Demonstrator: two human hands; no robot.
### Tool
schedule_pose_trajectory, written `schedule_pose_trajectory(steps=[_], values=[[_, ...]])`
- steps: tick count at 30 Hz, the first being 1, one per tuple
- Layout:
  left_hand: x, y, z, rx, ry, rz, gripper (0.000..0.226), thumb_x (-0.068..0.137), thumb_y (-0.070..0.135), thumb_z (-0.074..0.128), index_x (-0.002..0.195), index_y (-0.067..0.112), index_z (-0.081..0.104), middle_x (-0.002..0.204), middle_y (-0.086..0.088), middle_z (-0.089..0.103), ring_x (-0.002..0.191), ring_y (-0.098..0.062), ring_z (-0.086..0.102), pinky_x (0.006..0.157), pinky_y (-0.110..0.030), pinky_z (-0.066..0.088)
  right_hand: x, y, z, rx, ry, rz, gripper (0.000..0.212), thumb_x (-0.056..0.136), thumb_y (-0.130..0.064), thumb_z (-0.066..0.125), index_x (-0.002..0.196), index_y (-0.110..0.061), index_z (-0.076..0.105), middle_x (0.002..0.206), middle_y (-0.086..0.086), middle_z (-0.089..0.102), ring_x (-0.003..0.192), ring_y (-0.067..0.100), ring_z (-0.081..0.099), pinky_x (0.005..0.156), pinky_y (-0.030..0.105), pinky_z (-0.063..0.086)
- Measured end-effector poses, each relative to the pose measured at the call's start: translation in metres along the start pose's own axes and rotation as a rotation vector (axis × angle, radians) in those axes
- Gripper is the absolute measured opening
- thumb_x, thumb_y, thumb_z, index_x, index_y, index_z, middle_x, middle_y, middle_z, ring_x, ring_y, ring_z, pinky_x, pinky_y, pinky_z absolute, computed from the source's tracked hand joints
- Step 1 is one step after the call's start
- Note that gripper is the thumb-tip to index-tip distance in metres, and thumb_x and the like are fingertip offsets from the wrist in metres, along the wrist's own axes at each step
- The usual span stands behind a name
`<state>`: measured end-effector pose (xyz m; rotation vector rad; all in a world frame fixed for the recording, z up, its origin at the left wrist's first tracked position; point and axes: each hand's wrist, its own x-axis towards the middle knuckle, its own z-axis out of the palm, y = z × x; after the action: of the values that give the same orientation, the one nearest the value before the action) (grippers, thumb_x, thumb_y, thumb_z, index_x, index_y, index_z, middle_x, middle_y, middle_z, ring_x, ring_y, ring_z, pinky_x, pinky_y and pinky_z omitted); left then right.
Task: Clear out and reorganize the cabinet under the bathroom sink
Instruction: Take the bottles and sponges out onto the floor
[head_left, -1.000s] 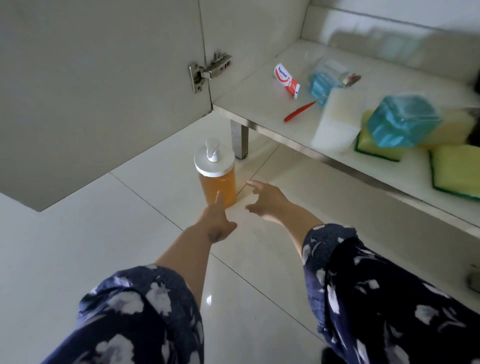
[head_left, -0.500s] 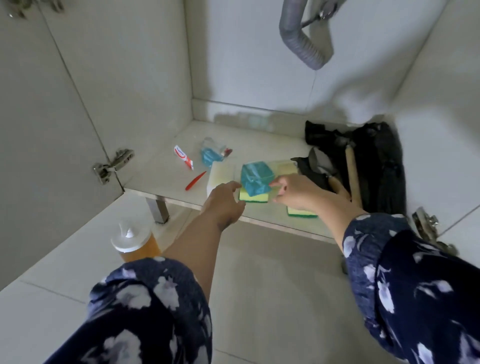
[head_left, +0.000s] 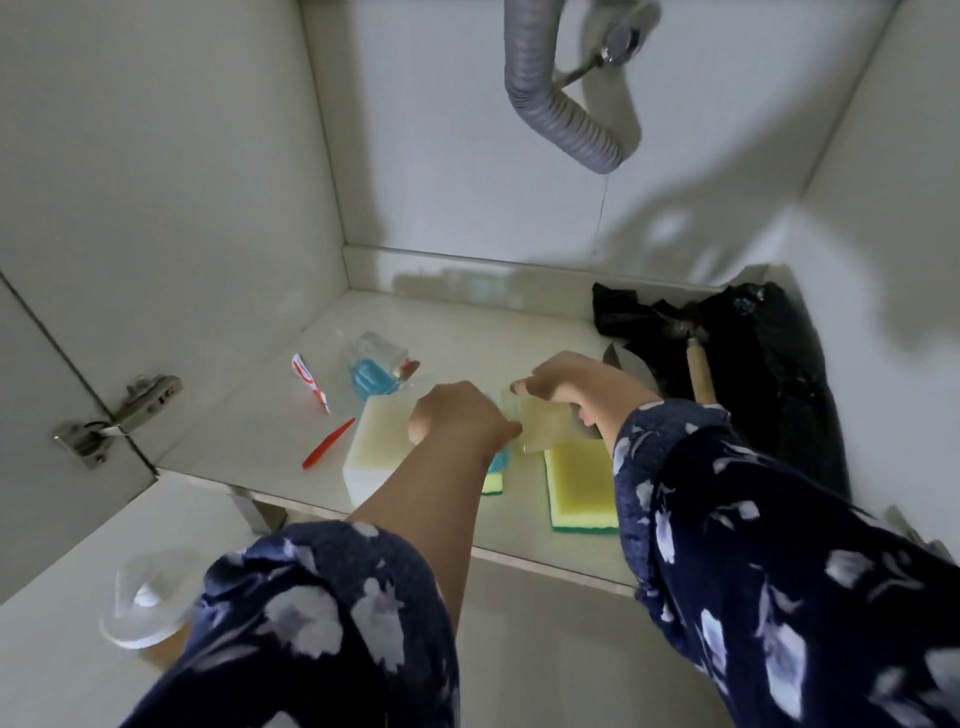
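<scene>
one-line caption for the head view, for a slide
Both hands, left and right, reach the sponges on the under-sink cabinet floor, the right pinching a pale one.

head view, down into cabinet (head_left: 322, 270)

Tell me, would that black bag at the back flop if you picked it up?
Probably, yes. The black bag lies crumpled in soft folds, so it likely sags and droops. It looks thin, so probably light, though a wooden handle lying against it might drag or slide off.
</scene>
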<state>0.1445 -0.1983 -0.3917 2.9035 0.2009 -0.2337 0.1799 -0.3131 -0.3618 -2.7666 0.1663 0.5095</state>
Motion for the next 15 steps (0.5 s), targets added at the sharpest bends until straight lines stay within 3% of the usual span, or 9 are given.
schedule_pose_trajectory(steps=[3, 5, 9, 15], values=[[0.007, -0.004, 0.003, -0.053, -0.049, -0.009, 0.082, 0.076, 0.069, 0.056, 0.14, 0.021, 0.039, 0.133, -0.004, 0.054, 0.119, -0.026, 0.054, 0.094, -0.035, 0.045, 0.01, -0.003, -0.001, -0.005, -0.113, 0.016, 0.061, 0.097, -0.04, 0.048, 0.144, -0.003, 0.034, 0.149, 0.018, 0.034, 0.131, 0.034, 0.041, 0.109, 0.041, 0.035], [0.009, -0.007, 0.002, -0.095, -0.076, -0.014, 0.08, 0.075, 0.068, 0.059, 0.138, 0.022, 0.04, 0.127, -0.004, 0.057, 0.109, -0.026, 0.06, 0.093, -0.035, 0.051, 0.012, -0.004, 0.0, -0.034, -0.139, 0.034, 0.061, 0.098, -0.037, 0.047, 0.144, -0.001, 0.03, 0.149, 0.019, 0.033, 0.131, 0.035, 0.042, 0.109, 0.043, 0.035], [0.006, -0.013, 0.004, -0.248, -0.057, -0.029, 0.084, 0.072, 0.062, 0.066, 0.142, 0.022, 0.04, 0.13, -0.002, 0.058, 0.108, -0.025, 0.062, 0.092, -0.036, 0.052, 0.016, -0.007, 0.003, -0.054, -0.081, 0.047, 0.054, 0.094, -0.037, 0.054, 0.134, -0.002, 0.045, 0.139, 0.018, 0.046, 0.116, 0.034, 0.054, 0.102, 0.042, 0.045], [-0.006, -0.026, 0.0, -0.495, 0.004, -0.06, 0.084, 0.073, 0.051, 0.073, 0.144, 0.021, 0.039, 0.134, -0.005, 0.055, 0.116, -0.024, 0.057, 0.098, -0.038, 0.049, 0.016, 0.015, 0.008, 0.422, 0.094, 0.068, 0.082, 0.073, -0.035, 0.079, 0.142, -0.011, 0.041, 0.14, 0.016, 0.047, 0.113, 0.037, 0.057, 0.087, 0.044, 0.056]])
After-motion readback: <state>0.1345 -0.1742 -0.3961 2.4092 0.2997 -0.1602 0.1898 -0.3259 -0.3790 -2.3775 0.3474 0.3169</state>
